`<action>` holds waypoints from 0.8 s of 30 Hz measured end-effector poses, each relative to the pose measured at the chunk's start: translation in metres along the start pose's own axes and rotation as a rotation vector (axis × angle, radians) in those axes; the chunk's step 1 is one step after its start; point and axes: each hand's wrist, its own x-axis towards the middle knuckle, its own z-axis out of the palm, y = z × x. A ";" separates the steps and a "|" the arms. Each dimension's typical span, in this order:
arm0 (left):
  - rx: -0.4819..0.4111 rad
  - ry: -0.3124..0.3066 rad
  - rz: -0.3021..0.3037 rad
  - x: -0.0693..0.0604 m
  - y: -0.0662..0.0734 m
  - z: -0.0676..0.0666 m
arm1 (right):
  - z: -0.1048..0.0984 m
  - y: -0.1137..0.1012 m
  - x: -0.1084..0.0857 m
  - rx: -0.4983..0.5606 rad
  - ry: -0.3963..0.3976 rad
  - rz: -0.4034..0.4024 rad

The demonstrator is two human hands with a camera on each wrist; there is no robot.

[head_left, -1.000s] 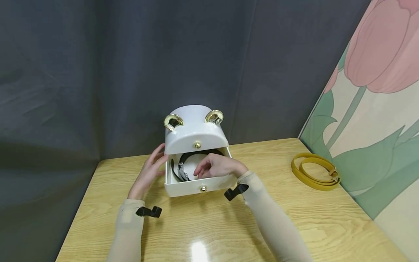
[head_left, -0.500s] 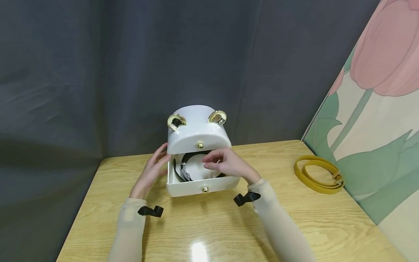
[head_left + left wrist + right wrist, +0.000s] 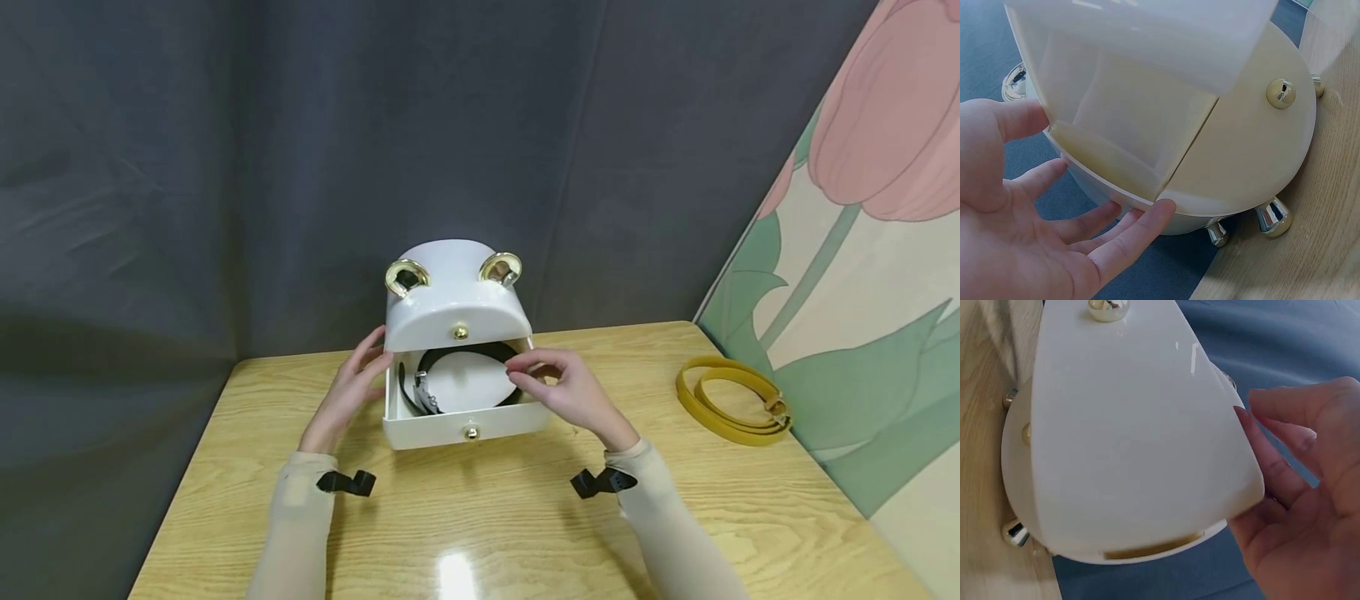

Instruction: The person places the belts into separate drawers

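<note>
Likely settling coiled black belt [image 3: 431, 358]; left hand [image 3: 347, 392] spread against white plastic box [image 3: 453, 277]; right hand [image 3: 570, 392] near-pinching, hold unclear. Next requires withdrawal.

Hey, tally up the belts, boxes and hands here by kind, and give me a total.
Belts: 2, a yellow belt and a black belt
Boxes: 1, the white box
Hands: 2, left hand and right hand
Total: 5
</note>
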 end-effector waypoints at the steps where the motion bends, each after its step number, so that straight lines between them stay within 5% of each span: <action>1: 0.002 0.002 -0.002 0.000 0.000 0.000 | -0.001 0.001 -0.001 0.003 0.010 -0.007; 12: -0.005 -0.006 0.002 0.000 -0.002 0.001 | -0.014 0.011 -0.017 0.032 0.086 -0.022; 24: -0.025 0.002 -0.007 0.000 0.000 0.000 | -0.032 0.034 -0.034 -0.097 0.098 0.013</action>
